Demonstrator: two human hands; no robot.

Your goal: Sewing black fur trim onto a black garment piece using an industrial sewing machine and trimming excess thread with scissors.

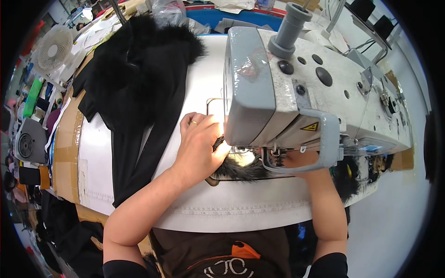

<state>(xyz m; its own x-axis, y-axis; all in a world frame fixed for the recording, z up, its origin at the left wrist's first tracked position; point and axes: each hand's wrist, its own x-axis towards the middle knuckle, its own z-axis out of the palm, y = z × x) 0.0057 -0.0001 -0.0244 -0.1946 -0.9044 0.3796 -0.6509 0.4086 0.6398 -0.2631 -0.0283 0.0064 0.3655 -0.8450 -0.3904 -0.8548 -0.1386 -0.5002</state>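
A strip of black fur (238,170) lies under the head of a white and grey sewing machine (252,92), in the lit spot by the needle area. My left hand (199,146) is at its left, fingers bent, with fur between thumb and forefinger. On one finger is a ring. My right hand (301,162) is to the right of the needle, mostly hidden behind the machine's grey guard (327,143), so its fingers do not show. Left of my hands lies a black garment (139,88) with fluffy black fur trim along its far side.
The white table (241,204) has a ruler scale along its near edge. A grey thread cone (289,30) stands on the machine. More black fur (346,178) hangs at the right. Far left are a white fan (53,48) and a grey boxy device (31,141).
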